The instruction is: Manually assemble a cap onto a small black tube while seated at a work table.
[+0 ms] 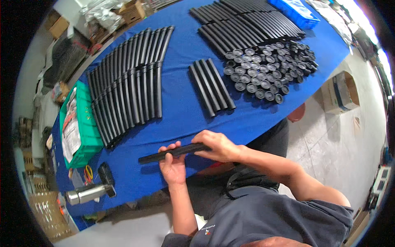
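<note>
A black tube (150, 158) lies across both my hands, above the near edge of the blue-covered table. My left hand (174, 169) supports it from below near its middle, the thumb on the near side and the fingertips on the far side. Around the tube's right end, my right hand (218, 146) is closed; whatever is under those fingers is hidden. Farther up the cloth, a few loose black tubes (212, 88) rest side by side. To their right spreads a pile of round black caps (251, 74), many showing their ringed faces.
Rows of black tubes (127, 86) cover the table's left part; more tubes (247, 29) lie at the far right beside a blue crate (298, 14). At left stand a green crate (84, 136) and a tool with a metal cylinder (86, 194). A cardboard box (339, 92) sits on the floor.
</note>
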Motion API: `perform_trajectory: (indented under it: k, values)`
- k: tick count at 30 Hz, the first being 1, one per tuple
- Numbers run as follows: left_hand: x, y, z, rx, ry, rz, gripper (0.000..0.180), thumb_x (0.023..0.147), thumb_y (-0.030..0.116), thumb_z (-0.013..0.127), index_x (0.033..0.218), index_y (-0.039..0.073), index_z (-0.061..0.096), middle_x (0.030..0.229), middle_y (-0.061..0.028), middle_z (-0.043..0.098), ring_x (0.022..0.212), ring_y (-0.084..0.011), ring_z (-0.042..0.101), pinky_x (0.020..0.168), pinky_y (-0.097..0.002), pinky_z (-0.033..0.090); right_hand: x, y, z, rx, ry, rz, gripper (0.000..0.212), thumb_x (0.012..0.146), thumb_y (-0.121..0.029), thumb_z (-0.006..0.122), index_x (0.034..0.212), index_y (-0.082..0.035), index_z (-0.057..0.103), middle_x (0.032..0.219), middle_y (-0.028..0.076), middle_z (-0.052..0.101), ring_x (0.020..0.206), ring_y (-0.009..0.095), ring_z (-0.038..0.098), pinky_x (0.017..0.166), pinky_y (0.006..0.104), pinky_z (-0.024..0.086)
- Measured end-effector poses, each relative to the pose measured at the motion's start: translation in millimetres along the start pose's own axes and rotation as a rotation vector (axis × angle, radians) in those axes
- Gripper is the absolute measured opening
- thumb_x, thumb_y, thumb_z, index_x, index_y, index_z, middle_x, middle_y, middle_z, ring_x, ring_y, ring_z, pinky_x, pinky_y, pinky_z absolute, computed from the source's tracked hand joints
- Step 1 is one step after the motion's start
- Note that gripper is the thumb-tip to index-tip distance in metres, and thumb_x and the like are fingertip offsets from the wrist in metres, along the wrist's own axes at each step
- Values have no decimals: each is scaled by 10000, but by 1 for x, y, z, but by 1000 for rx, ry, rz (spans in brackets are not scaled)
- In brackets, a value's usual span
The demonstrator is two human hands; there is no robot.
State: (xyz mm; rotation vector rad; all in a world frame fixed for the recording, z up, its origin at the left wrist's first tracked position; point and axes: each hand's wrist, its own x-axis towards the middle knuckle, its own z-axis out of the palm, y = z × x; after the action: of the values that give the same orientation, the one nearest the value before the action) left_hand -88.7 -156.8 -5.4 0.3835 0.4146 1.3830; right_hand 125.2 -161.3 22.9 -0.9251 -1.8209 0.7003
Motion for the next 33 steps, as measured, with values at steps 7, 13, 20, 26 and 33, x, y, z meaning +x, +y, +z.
perform_trajectory:
  k: [7, 13, 20, 26, 33]
  values:
    - [-1, -7, 14, 45, 15, -6, 273, 886, 17, 643, 1125, 111, 553, 1110, -162, 650, 1133, -346, 601, 929, -539, 540, 0, -4, -6, 28, -16, 214, 283, 844, -170, 716, 1058, -17, 613, 894, 164, 617, 811, 330, 622, 713, 398, 490]
    - [-2, -4, 18, 68, 30, -8, 255, 901, 35, 629, 1129, 101, 536, 1126, -168, 642, 1168, -345, 582, 925, -512, 552, 3, -12, -6, 46, -72, 292, 304, 822, -154, 731, 1055, -6, 604, 916, 162, 615, 843, 334, 627, 718, 395, 503]
    - [-2, 0, 8, 35, -41, -50, 242, 928, 37, 581, 1161, 89, 541, 1190, -189, 619, 1217, -358, 547, 954, -521, 534, 0, -13, -1, -89, 44, 82, 329, 800, -148, 758, 1054, -2, 607, 886, 141, 625, 794, 293, 646, 686, 356, 522]
    - [1, -9, 19, 31, -1, -56, 330, 840, 44, 704, 1132, 90, 559, 1177, -184, 638, 1177, -374, 576, 914, -503, 556, -6, -6, -14, 401, -80, 677, 294, 859, -223, 718, 1034, 3, 649, 651, 47, 616, 612, 115, 598, 546, 293, 484]
    - [-4, 0, 8, 56, 43, 5, 317, 873, 67, 684, 1157, 70, 544, 1141, -200, 643, 1120, -374, 611, 883, -546, 568, -8, -6, 1, 50, -87, 136, 382, 808, -162, 736, 1140, -29, 601, 1026, 155, 618, 929, 337, 632, 791, 411, 520]
